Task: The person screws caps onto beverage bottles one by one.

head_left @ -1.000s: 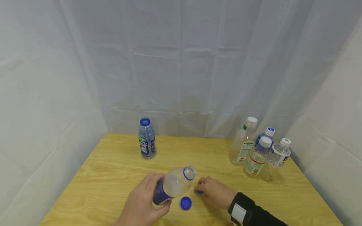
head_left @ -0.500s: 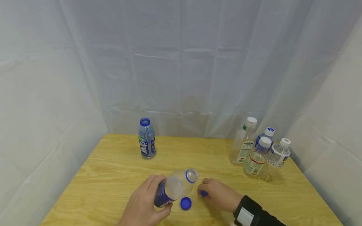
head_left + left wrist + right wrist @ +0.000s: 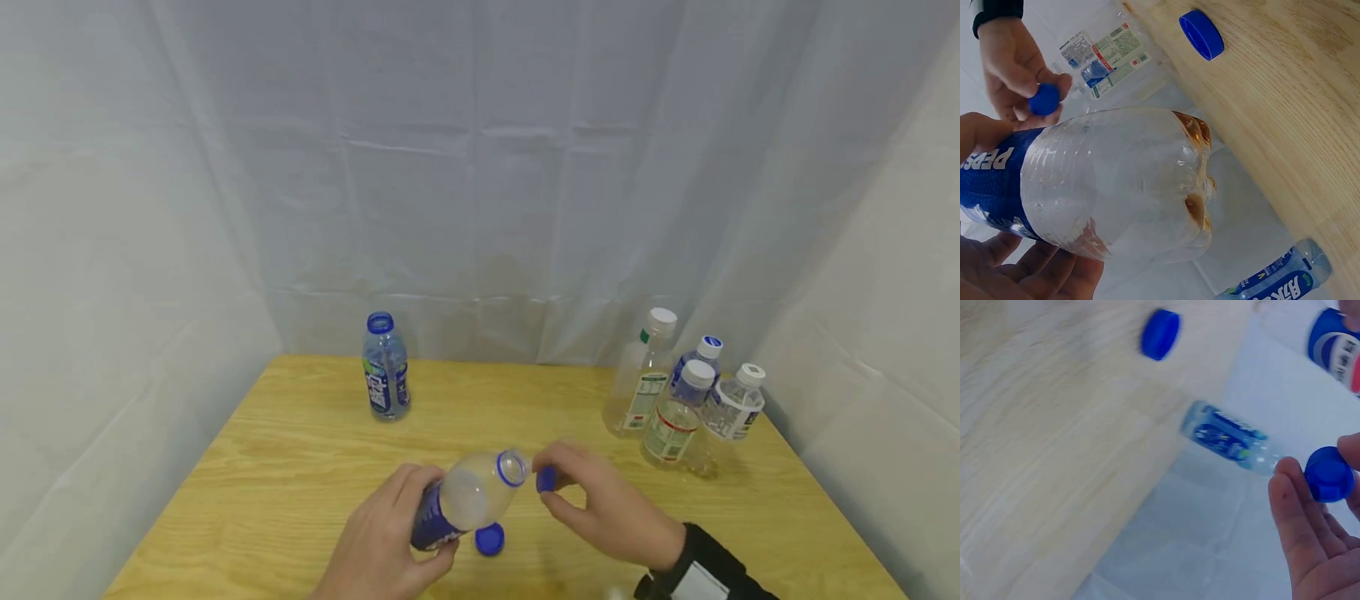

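Observation:
My left hand [image 3: 390,529] grips a clear Pepsi bottle [image 3: 468,496] round its blue label, the bottle tilted with its uncapped mouth toward the right. In the left wrist view a little brown liquid shows in the base of the Pepsi bottle [image 3: 1122,181]. Between thumb and fingers my right hand [image 3: 611,504] pinches a small blue bottle cap [image 3: 546,479], raised just right of the bottle's mouth. A second, wider blue cap [image 3: 490,540] lies on the table below the bottle, and shows in the right wrist view as the blue cap [image 3: 1160,334].
An uncapped blue-tinted bottle [image 3: 386,375] stands at the back left of the wooden table [image 3: 262,467]. Several capped clear bottles cluster at the right, among them a tall one [image 3: 640,383] and one with a red-edged label [image 3: 670,429]. Pale sheeting [image 3: 480,208] surrounds the table.
My right hand has lifted the small blue cap off the table and brought it up beside the bottle's mouth. My left hand and the Pepsi bottle have shifted slightly right.

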Motion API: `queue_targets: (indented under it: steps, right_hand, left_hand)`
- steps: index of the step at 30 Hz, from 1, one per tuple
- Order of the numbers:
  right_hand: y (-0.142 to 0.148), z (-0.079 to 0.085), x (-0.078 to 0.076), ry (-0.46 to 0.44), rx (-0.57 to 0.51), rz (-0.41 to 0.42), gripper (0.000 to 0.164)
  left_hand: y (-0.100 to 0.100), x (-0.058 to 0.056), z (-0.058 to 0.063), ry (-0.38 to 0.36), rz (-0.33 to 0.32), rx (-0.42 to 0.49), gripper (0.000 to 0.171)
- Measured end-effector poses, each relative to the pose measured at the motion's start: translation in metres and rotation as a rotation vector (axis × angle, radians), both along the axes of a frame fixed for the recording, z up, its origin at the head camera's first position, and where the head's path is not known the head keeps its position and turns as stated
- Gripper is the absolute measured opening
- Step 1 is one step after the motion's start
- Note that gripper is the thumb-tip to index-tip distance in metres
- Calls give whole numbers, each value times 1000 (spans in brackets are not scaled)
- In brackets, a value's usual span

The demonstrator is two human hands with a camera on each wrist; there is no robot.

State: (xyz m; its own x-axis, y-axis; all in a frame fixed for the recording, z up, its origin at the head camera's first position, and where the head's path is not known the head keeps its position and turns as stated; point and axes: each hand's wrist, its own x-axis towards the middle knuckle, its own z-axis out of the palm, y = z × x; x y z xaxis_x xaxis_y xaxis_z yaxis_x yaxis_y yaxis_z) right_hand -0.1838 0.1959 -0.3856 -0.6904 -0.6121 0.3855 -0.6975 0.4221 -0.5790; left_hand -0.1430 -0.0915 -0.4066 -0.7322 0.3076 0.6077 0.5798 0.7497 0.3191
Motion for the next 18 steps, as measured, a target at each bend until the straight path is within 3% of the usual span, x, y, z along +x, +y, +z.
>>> queue_targets:
  steps: [3, 7, 11, 18]
  right_hand:
    - [-1, 17, 10, 112, -112, 39, 33]
    - [-8, 45, 28, 260, -259, 7, 32]
    - [-14, 68, 44, 336, -381, -6, 32]
    - [-18, 73, 50, 378, -411, 16, 25]
  left_hand:
    - [2, 0, 0, -6, 2, -18, 71]
    - [3, 0, 1, -50, 20, -42, 71]
    - [5, 0, 2, -88, 26, -65, 71]
    - [8, -1, 0, -82, 10, -82, 71]
